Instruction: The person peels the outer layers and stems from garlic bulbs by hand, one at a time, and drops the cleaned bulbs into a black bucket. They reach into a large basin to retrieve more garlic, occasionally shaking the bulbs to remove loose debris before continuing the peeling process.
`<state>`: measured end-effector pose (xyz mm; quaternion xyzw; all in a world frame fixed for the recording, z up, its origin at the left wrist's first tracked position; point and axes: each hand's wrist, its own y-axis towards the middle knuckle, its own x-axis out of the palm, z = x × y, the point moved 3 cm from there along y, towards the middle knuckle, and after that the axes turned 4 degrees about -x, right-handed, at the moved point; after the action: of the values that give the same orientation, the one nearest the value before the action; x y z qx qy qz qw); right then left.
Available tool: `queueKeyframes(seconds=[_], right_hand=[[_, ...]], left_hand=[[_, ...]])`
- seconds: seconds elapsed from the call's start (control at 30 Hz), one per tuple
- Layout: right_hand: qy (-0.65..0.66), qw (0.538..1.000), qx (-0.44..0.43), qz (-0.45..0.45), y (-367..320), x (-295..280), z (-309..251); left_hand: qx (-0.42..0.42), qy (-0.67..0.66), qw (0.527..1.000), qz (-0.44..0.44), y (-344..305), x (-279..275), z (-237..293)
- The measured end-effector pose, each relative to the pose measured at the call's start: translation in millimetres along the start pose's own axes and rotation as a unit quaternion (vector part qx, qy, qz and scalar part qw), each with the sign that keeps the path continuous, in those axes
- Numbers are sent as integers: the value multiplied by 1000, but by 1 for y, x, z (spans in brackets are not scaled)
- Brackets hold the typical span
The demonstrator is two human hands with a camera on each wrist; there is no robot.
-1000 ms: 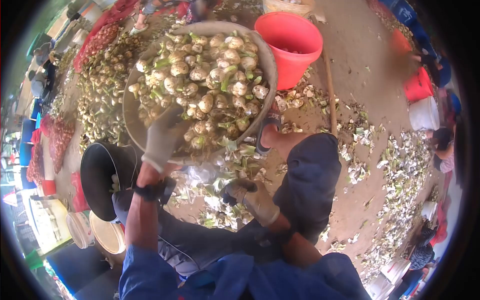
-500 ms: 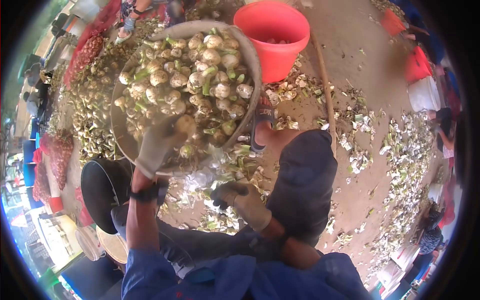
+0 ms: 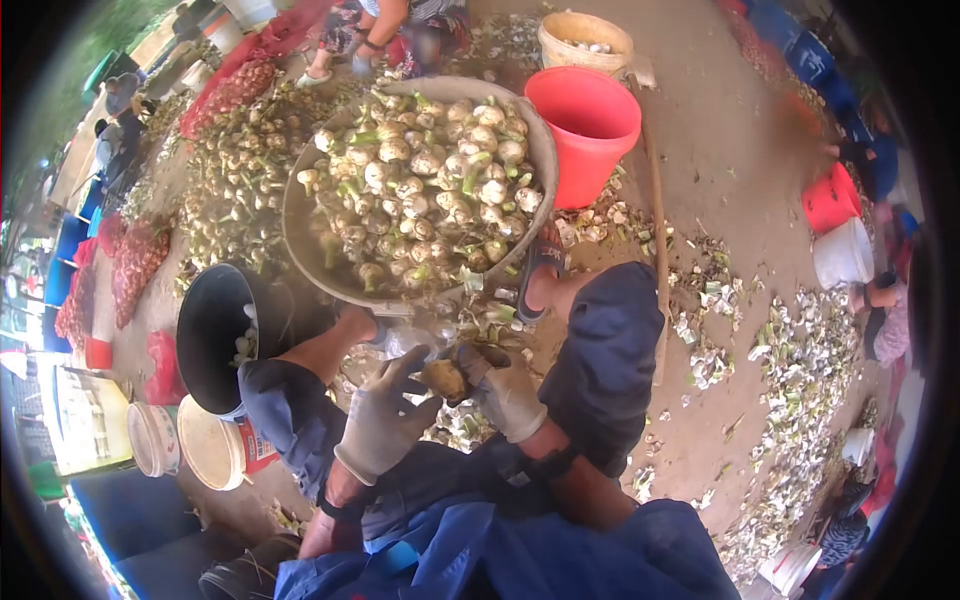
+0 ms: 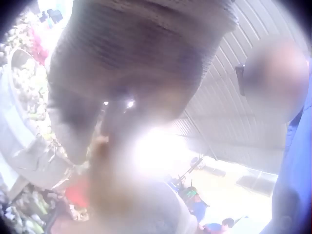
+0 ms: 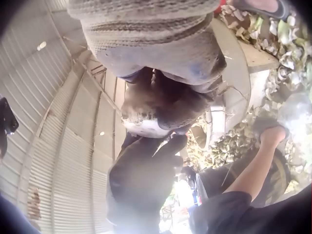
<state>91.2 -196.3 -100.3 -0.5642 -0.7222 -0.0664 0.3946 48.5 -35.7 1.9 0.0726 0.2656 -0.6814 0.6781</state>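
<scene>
Both hands wear pale knit gloves and meet over the lap in the head view. Between them is a soil-stained garlic bulb. My right hand, its glove dark at the fingers, grips the bulb from the right. My left hand has its fingers spread, with the fingertips right at the bulb's left side. The right wrist view shows the bulb under the right hand's dark fingers, with the left glove below. Glare blurs the left wrist view. Ahead, a large basin is heaped with untrimmed garlic bulbs.
A black bucket with white bulbs inside leans by the left knee. Behind the basin's right side stand a red bucket and a cream bucket. A wooden pole lies on the ground among scattered skins. Another person is beyond the basin.
My left hand has come back from the basin to the lap with a garlic bulb, meeting the right hand. My right hand now grips this bulb.
</scene>
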Motion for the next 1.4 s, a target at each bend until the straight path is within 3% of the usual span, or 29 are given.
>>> queueKeyframes(seconds=[0.03, 0.07, 0.17, 0.3, 0.37, 0.43, 0.47, 0.5, 0.53, 0.57, 0.63, 0.67, 0.77, 0.83, 0.87, 1.03, 1.1, 1.13, 1.17, 1.23, 1.3, 1.37, 1.4], right_hand=[[-37, 999, -6, 2, -2, 4, 2], [-38, 999, -9, -4, -3, 10, 3], [-212, 973, -73, -59, -13, 48, -11], [-188, 967, -31, -169, -27, 83, -4], [-251, 938, -22, -236, -32, 95, -9], [-219, 947, 8, -234, -26, 87, 7], [-229, 950, 17, -212, -23, 80, 10], [-240, 952, 26, -188, -19, 72, 12], [-240, 955, -24, -175, -17, 64, 9], [-242, 956, -20, -166, -16, 56, 8], [-330, 932, -106, -108, -10, 36, -1], [-369, 906, -193, -69, 2, 17, 10], [-403, 909, -104, -18, 3, 1, -14], [-382, 918, -106, -19, 6, -8, -15], [-419, 897, -139, -26, 11, -11, -13], [-416, 900, -128, -28, 8, -11, -13], [-331, 926, -179, -19, 7, -15, -6], [-363, 920, -130, -63, 9, -24, -7], [-363, 920, -129, -63, 7, -18, -15], [-116, 993, 15, -30, 0, -6, -25], [-133, 989, -7, -58, 3, -3, -33], [-350, 931, -60, -88, 0, 5, -42], [-359, 928, 3, -96, 1, 3, -41]], left_hand=[[46, 104, 994, 6, -8, -4, 11], [27, 141, 989, -23, -14, -14, 17], [56, 227, 971, -54, -36, -54, 39], [85, 260, 956, -109, -67, -95, 52], [105, 244, 956, -125, -75, -98, 52], [23, 257, 960, -106, -75, -90, 41], [163, 318, 930, -89, -68, -80, 37], [168, 318, 928, -93, -61, -63, 24], [153, 316, 936, -2, -56, -46, 11], [132, 307, 939, 88, -51, -30, 0], [140, 295, 935, 139, -35, 2, -12], [144, 281, 936, 153, -26, 15, -20], [120, 204, 962, 133, -4, 46, -36], [123, 170, 972, 103, 4, 53, -40], [120, 166, 974, 95, 6, 54, -41], [128, 152, 975, 104, 11, 37, -39], [41, 103, 993, 29, 10, 26, -36], [5, -40, 999, 9, 9, 26, -50], [4, -40, 999, 10, 8, 26, -50], [-5, -95, 995, 24, 6, 23, -46], [19, -45, 998, 34, 5, 20, -40], [83, 131, 987, 52, 0, 20, -21], [55, 123, 990, 46, 0, 21, -16]])
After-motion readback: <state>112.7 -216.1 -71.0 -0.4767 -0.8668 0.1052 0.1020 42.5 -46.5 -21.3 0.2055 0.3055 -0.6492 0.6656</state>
